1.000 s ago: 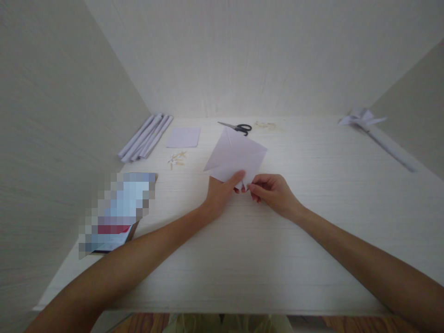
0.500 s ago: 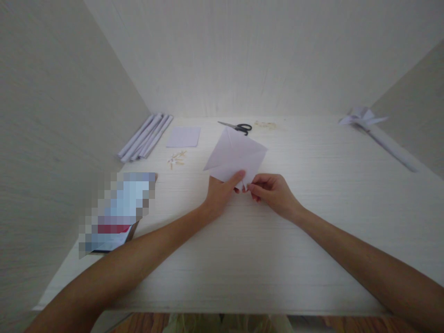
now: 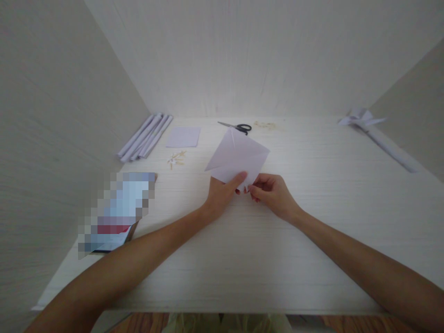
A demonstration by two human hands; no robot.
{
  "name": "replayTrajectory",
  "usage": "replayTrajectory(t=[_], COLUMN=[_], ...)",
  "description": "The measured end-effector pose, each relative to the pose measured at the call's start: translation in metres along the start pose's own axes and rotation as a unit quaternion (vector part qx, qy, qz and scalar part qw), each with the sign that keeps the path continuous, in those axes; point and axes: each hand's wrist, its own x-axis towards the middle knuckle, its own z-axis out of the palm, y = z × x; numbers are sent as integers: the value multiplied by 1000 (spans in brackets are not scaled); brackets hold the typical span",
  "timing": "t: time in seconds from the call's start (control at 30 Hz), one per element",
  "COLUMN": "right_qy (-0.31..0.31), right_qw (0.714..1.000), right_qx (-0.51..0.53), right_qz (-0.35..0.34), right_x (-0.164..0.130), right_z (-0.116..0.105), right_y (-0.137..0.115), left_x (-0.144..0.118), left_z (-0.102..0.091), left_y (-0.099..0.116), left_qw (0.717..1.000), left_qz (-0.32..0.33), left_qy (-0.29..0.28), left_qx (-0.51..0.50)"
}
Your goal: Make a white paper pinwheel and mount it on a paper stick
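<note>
Held above the white wood-grained desk (image 3: 222,268), centrally before the person, is one square sheet of white paper (image 3: 237,155), turned corner-forward, with a slit line visible at its far corner. The left hand (image 3: 221,195) grips its near edge, thumb on top, fingers beneath. The right hand (image 3: 273,193) is closed in a pinch at the near corner; whether a smaller item sits between its fingertips cannot be told.

The step in hand is judged to be fine fingertip work at that corner. The next move calls for a steady left-hand hold and a light, exact pinch, since thin paper creases easily.

Count on the desk: one pair of black-handled metal scissors (image 3: 243,127); one flat white paper square (image 3: 183,137), possibly layered; at least four rolled white paper tubes (image 3: 147,138); one white paper pinwheel on a tube (image 3: 391,147); one tablet-like device (image 3: 116,241), mostly pixelated. The small pale sticks (image 3: 177,158) and the beige scattered bits (image 3: 266,125) resist counting.
</note>
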Motion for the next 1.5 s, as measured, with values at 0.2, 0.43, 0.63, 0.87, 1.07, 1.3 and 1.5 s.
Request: replayTrajectory(t=[0.2, 0.43, 0.63, 0.87, 1.07, 1.3, 1.5], right_qy=[10, -7, -23, -61, -55, -27, -13], right_qw=[1000, 999, 1000, 995, 997, 999, 1000], right_qx=[-7, -19, -5, 79, 59, 31, 18], right_qz=[-13, -29, -12, -13, -8, 7, 15], right_x=[-1, -2, -1, 4, 4, 3, 3], right_z=[3, 3, 1, -7, -6, -5, -4], right_y=[-2, -2, -4, 7, 6, 3, 1], left_x=[-1, -2, -1, 0, 1, 1, 0], left_z=[1, 1, 0, 0, -1, 0, 0], left_y=[3, 2, 0, 0, -1, -2, 0], left_qw=[1000, 1000, 1000, 1000, 1000, 1000, 1000], left_qz=[-2, -8, -5, 25, 10, 1, -2], left_qy=[8, 14, 13, -7, -8, -7, 0], left_qx=[11, 16, 23, 7, 10, -2, 5])
